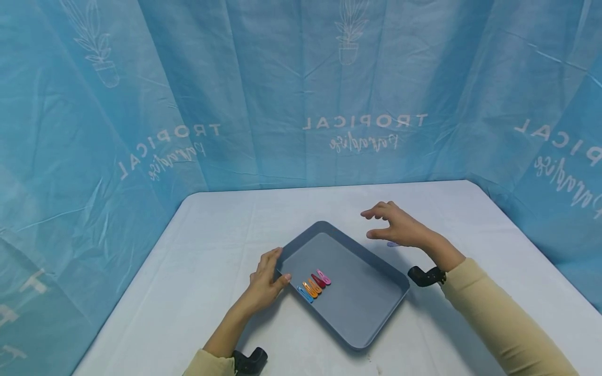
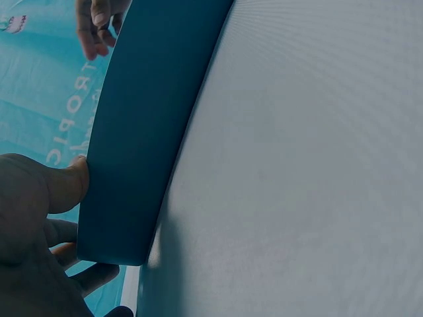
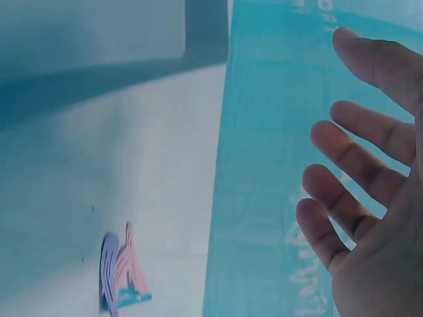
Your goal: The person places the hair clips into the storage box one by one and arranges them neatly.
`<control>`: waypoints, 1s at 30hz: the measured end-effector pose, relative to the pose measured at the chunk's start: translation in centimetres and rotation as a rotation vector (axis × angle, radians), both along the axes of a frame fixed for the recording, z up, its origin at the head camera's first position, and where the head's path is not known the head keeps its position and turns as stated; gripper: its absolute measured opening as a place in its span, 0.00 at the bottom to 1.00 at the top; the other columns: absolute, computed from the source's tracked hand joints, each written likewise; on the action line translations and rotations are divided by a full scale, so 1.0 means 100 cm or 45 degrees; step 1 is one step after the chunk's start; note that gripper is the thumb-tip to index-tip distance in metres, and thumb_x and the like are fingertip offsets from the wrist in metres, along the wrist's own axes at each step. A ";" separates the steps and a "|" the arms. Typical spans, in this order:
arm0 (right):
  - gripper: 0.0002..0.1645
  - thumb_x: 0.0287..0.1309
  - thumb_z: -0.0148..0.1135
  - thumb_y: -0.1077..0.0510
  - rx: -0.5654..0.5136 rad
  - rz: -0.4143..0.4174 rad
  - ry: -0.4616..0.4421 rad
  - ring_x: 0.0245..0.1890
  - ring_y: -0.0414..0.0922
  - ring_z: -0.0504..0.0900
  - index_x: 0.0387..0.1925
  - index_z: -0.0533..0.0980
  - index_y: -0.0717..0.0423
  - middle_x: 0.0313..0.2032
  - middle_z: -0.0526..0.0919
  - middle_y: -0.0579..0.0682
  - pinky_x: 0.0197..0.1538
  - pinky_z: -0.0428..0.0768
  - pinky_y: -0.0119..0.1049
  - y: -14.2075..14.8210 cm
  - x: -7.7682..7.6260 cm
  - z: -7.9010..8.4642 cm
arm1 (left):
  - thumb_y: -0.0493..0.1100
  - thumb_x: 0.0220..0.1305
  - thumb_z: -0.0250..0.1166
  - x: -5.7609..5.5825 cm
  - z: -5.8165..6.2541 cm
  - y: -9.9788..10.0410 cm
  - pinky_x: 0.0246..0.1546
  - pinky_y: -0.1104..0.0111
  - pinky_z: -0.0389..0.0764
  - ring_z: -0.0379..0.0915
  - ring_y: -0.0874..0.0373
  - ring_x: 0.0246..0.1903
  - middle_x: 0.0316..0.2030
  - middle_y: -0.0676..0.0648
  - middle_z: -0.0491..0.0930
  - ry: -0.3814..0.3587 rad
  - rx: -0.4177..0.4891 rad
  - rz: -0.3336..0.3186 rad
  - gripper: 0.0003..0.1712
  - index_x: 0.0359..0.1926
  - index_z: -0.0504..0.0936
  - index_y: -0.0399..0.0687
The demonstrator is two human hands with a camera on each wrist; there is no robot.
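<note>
A grey rectangular tray (image 1: pixel 357 308) lies at a slant on the white table. Near its left side sits a row of snap hair clips: a pink clip (image 1: pixel 323 277), a dark red clip (image 1: pixel 318 281), orange clips (image 1: pixel 312 288) and a blue clip (image 1: pixel 304 294). My left hand (image 1: pixel 267 284) holds the tray's left corner, thumb over the rim. Beyond the tray's right side my right hand (image 1: pixel 397 224) hovers, fingers spread and holding nothing. Under it a purple clip (image 1: pixel 392 244) shows partly; the right wrist view has this purple clip (image 3: pixel 108 267) beside a pink clip (image 3: pixel 129 264) and a blue clip (image 3: pixel 135 298).
Blue printed curtains (image 1: pixel 277 94) hang behind and at both sides of the white table (image 1: pixel 211 250). Black wrist camera mounts (image 1: pixel 425 277) sit on both forearms.
</note>
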State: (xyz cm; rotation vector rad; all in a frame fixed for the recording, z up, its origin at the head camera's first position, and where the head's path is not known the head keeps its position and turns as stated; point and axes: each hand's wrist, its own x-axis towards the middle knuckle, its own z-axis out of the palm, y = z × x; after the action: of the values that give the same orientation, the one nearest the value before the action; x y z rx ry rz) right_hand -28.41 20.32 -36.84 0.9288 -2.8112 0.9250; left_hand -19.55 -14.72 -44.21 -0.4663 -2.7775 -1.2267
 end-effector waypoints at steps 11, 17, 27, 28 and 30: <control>0.31 0.53 0.68 0.49 -0.009 -0.166 -0.052 0.54 0.53 0.68 0.58 0.73 0.55 0.52 0.76 0.56 0.53 0.72 0.54 0.033 -0.001 -0.010 | 0.42 0.66 0.58 -0.001 -0.001 -0.001 0.55 0.35 0.49 0.50 0.35 0.68 0.68 0.34 0.53 0.018 0.009 -0.008 0.38 0.70 0.53 0.35; 0.32 0.53 0.68 0.50 -0.017 -0.261 -0.071 0.54 0.56 0.68 0.58 0.72 0.56 0.53 0.75 0.59 0.53 0.72 0.57 0.048 0.002 -0.016 | 0.43 0.66 0.58 -0.001 -0.001 0.000 0.55 0.36 0.50 0.50 0.36 0.68 0.68 0.34 0.53 0.007 0.008 0.003 0.38 0.71 0.53 0.36; 0.31 0.54 0.67 0.51 0.019 -0.386 -0.075 0.53 0.58 0.66 0.58 0.72 0.59 0.51 0.75 0.61 0.48 0.72 0.55 0.073 0.005 -0.031 | 0.43 0.66 0.59 -0.001 -0.003 -0.001 0.55 0.36 0.51 0.51 0.37 0.68 0.68 0.35 0.53 0.007 -0.010 0.013 0.38 0.71 0.54 0.37; 0.32 0.54 0.67 0.50 0.022 -0.395 -0.077 0.53 0.58 0.66 0.58 0.72 0.60 0.51 0.75 0.62 0.47 0.72 0.55 0.075 0.005 -0.032 | 0.43 0.66 0.59 -0.001 -0.003 -0.001 0.55 0.36 0.51 0.51 0.37 0.68 0.68 0.35 0.53 0.007 -0.010 0.013 0.38 0.71 0.54 0.37; 0.32 0.55 0.67 0.50 0.028 -0.414 -0.081 0.52 0.59 0.66 0.58 0.72 0.60 0.51 0.75 0.62 0.46 0.72 0.54 0.080 0.006 -0.035 | 0.43 0.66 0.59 -0.001 -0.003 -0.001 0.55 0.36 0.50 0.51 0.36 0.68 0.68 0.35 0.53 0.006 -0.002 0.011 0.38 0.71 0.54 0.37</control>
State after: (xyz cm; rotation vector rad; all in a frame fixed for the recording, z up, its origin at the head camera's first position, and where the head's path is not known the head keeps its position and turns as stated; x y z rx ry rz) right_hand -27.85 28.28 -40.38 0.4287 -2.9057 0.8923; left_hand -19.67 -14.85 -44.48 -0.4563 -2.7736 -1.2200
